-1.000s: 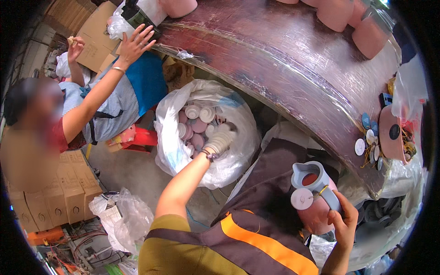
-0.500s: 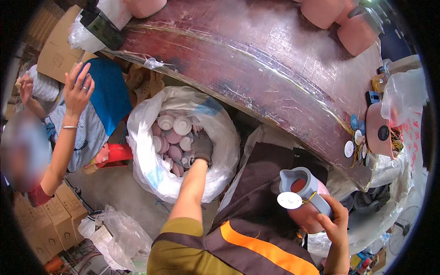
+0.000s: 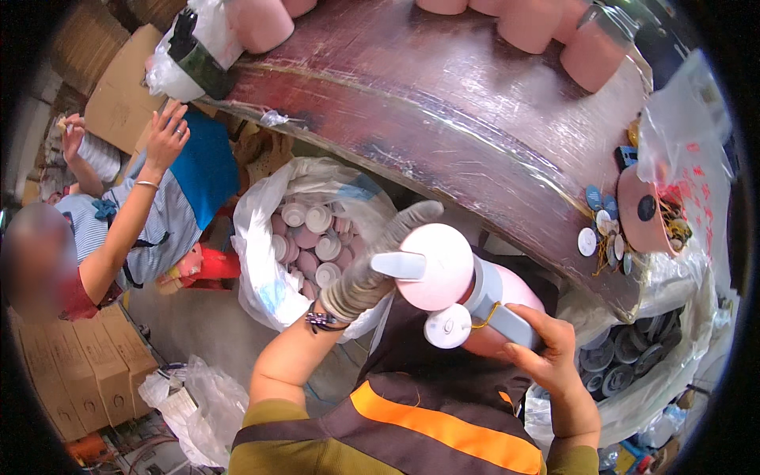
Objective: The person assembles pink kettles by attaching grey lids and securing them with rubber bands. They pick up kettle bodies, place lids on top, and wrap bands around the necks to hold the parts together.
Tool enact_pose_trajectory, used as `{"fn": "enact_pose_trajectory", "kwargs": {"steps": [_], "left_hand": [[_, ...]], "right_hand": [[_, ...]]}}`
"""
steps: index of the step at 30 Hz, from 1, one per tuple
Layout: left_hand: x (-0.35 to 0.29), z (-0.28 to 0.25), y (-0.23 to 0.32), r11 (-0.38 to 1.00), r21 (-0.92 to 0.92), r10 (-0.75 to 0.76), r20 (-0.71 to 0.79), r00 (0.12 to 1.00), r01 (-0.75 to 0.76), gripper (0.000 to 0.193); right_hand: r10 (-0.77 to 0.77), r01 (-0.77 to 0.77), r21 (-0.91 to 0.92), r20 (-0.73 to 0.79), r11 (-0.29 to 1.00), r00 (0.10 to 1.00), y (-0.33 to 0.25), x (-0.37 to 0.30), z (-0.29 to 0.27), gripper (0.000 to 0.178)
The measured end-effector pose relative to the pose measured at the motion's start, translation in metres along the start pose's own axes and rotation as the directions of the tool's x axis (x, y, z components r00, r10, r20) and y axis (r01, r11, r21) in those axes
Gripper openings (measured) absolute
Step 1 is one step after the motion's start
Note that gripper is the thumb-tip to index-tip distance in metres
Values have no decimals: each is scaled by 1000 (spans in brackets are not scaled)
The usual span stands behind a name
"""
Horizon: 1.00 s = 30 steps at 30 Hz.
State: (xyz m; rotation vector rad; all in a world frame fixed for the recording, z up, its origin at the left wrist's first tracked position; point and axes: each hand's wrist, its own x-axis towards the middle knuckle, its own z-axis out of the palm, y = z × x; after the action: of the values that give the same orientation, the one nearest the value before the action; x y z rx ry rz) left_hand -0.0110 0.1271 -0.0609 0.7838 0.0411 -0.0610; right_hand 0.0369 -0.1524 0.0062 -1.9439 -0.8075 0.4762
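Observation:
My left hand [image 3: 364,273], in a grey glove, grips a round pink lid [image 3: 443,273] that has a pale grey tab. The lid is beside the mouth of a pink pitcher [image 3: 516,286] with a grey collar, overlapping part of it; whether they touch I cannot tell. Bare, my right hand [image 3: 554,348] is closed around the pitcher's grey handle [image 3: 514,326]. A round white tag [image 3: 448,326] hangs from the handle on a yellow string. Left of my gloved hand stands a white plastic bag [image 3: 255,265], open at the top, holding several pink and white lids [image 3: 305,236].
Along the far side runs a worn dark red table [image 3: 380,111] with pink pitchers [image 3: 534,24] on it. Tags lie by a pink container [image 3: 640,207] at its right end. A bag of grey parts [image 3: 625,348] sits right. Another person [image 3: 119,237] sits left near cartons [image 3: 79,380].
My left hand has come out of the bag with a pink lid and moved right to the pitcher. The pitcher has tilted and shifted slightly left. The other person's raised hands have moved slightly.

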Motion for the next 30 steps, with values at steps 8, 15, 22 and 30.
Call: {"fn": "enact_pose_trajectory", "kwargs": {"steps": [8,15,22,30], "left_hand": [[7,51,-29,919,280,239,164,957,-278,49],[20,116,44,59,824,-130,566,814,-564,52],[15,128,13,48,959,-170,283,944,-278,92],[16,118,0,157,761,-224,649,728,-630,70]], "right_hand": [[29,71,307,-310,949,950,34,-58,-6,50],[90,53,463,-283,885,955,39,-71,-36,50],[-291,277,-93,-228,956,929,33,-62,-22,49],[-106,112,246,-37,963,994,35,-70,-53,45]]}}
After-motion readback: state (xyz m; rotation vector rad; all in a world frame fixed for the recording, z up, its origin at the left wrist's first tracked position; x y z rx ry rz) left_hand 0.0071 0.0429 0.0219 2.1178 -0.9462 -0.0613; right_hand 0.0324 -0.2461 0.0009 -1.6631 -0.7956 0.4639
